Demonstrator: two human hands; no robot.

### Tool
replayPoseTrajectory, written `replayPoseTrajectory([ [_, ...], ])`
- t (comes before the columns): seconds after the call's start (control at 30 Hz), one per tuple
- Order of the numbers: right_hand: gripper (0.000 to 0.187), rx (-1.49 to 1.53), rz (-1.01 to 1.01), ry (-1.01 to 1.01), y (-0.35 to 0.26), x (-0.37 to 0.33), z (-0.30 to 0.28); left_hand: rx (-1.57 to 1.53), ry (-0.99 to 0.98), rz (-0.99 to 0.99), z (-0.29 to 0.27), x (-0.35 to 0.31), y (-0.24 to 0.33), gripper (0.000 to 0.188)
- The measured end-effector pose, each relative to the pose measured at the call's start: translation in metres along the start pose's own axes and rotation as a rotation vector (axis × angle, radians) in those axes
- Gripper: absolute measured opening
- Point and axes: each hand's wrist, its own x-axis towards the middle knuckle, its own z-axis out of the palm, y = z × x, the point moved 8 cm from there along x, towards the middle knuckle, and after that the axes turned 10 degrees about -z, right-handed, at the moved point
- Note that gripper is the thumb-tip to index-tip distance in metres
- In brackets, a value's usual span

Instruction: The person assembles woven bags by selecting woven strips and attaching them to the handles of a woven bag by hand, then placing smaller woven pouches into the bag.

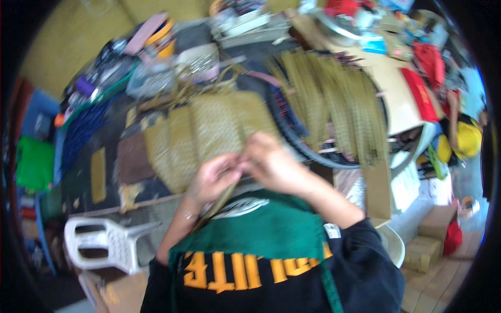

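Just in front of my chest, my left hand (215, 176) is closed round a narrow olive strip (222, 201). The strip's lower part runs down over my green apron (250, 224). My right hand (274, 163) meets it at the fingertips, pinched together; blur hides what lies between those fingers. Behind both hands, olive woven panels (211, 125) lie on the dark worktable (112, 117), with loose strips at their far end. A brown flat piece (134, 159) and a small olive rectangle (98, 175) are to their left.
Long olive strips (334, 99) are heaped on a round dark-rimmed surface at right. Along the back stand a clear tub (197, 61), orange tape rolls (162, 41) and a white tray (242, 26). A white plastic chair (104, 242) is at lower left; cardboard boxes (422, 253) sit lower right.
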Motion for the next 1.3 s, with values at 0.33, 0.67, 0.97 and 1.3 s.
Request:
replayPoseTrajectory([
  [0.33, 0.022, -0.217, 0.408, 0.138, 0.079, -0.032, -0.067, 0.230, -0.007, 0.080, 0.001, -0.001, 0.002, 0.019],
  [0.67, 0.022, -0.917, 0.860, 0.008, 0.185, -0.106, -0.094, 0.210, -0.129, 0.054, 0.022, 0.012, -0.002, 0.028],
  [0.97, 0.006, 1.014, 0.737, 0.780, 0.153, -0.098, -0.076, -0.064, -0.114, -0.181, 0.027, 0.015, -0.010, 0.028],
  [1.3, 0.014, 1.143, 0.506, 0.817, 0.083, -0.057, -0.055, 0.127, -0.148, -0.188, 0.058, 0.031, 0.006, 0.021],
])
